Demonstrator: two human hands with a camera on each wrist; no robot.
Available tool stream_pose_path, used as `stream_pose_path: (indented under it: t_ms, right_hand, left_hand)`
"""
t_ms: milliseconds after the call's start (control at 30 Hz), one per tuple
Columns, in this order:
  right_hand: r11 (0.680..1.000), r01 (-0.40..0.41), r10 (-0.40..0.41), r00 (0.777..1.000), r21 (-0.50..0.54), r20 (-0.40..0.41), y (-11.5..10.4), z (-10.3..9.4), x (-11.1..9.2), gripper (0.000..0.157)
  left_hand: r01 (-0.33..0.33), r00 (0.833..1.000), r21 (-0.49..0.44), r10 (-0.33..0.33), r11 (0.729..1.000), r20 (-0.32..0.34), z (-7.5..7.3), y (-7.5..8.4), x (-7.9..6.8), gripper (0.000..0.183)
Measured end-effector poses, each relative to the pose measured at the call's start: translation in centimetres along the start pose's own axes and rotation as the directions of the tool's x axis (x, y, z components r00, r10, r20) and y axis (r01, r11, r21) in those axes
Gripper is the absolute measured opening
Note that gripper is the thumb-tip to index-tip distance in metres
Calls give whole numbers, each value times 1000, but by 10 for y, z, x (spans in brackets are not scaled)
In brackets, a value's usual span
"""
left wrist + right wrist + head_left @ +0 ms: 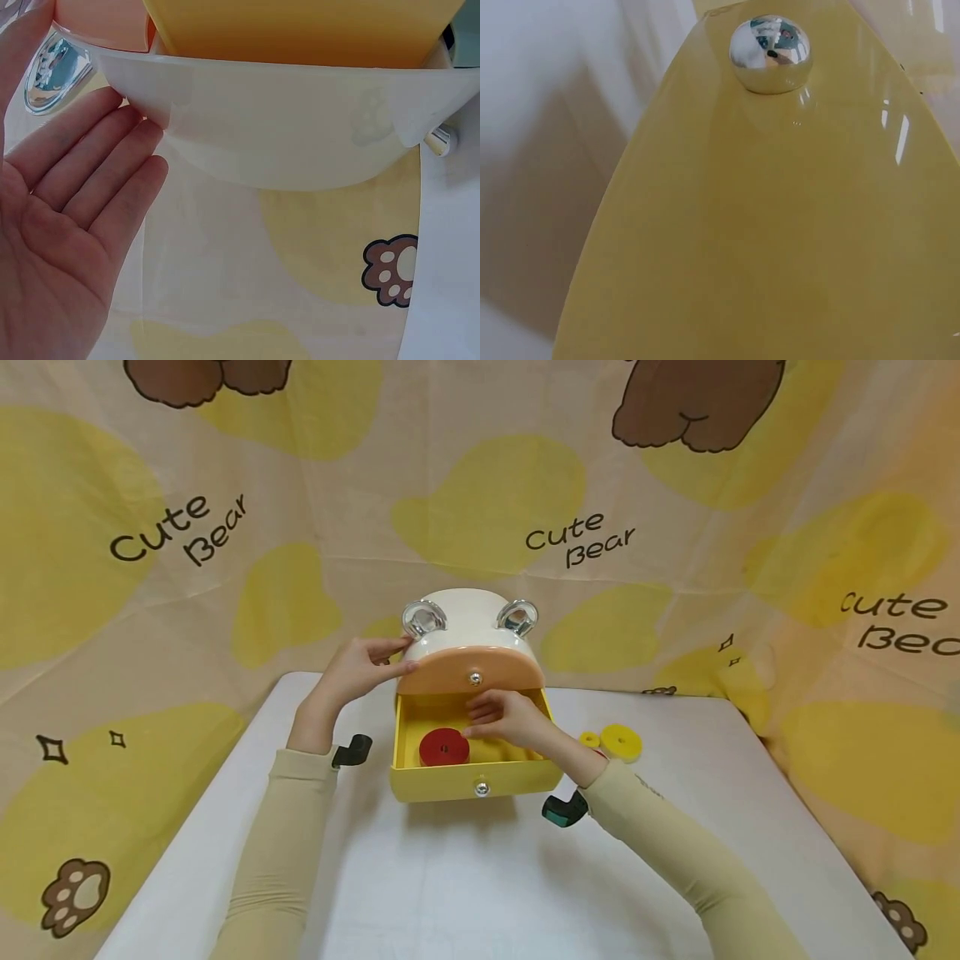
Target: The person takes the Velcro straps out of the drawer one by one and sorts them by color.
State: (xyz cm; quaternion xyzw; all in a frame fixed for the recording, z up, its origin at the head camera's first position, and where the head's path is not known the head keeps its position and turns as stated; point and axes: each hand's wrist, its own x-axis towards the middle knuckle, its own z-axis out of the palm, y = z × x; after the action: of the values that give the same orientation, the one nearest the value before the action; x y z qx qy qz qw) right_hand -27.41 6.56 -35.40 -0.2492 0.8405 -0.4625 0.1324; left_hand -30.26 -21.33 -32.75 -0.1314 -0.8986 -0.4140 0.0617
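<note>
A small white cabinet (467, 620) with two silver ears (424, 618) has an orange upper drawer (442, 675), pushed in. Its yellow lower drawer (442, 783) is pulled out, and a red disc (438, 750) with a small centre hole lies inside at the left. My left hand (354, 672) steadies the cabinet's left side, thumb by the orange front; the left wrist view shows its fingers straight, tips against the white shell. Over the drawer, my right hand (510, 718) has loosely bent fingers, thumb tip right at the red disc's edge. The right wrist view shows only the drawer front with its silver knob (771, 56).
On the white table (465, 893), right of the cabinet, lie a large yellow disc (621, 742) and a small yellow disc (589, 739). A bit of red shows beside them, partly hidden by my right forearm. Bear-print cloth (480, 502) hangs behind the table.
</note>
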Motion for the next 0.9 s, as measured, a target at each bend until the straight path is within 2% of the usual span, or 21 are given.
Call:
stream_pose_path:
  t_ms: [233, 467, 900]
  right_hand:
    - [999, -33, 35, 996, -25, 86, 0, 2, 7, 46]
    - [995, -99, 99, 982, -7, 163, -2, 5, 10, 48]
    - [988, -125, 145, 949, -87, 280, -1, 9, 13, 54]
  left_hand:
    - [-3, 1000, -12, 3, 1000, -1, 1, -1, 0, 66]
    - [6, 1000, -14, -6, 1000, 6, 1, -1, 0, 67]
    - [0, 1000, -10, 0, 1000, 1, 1, -1, 0, 66]
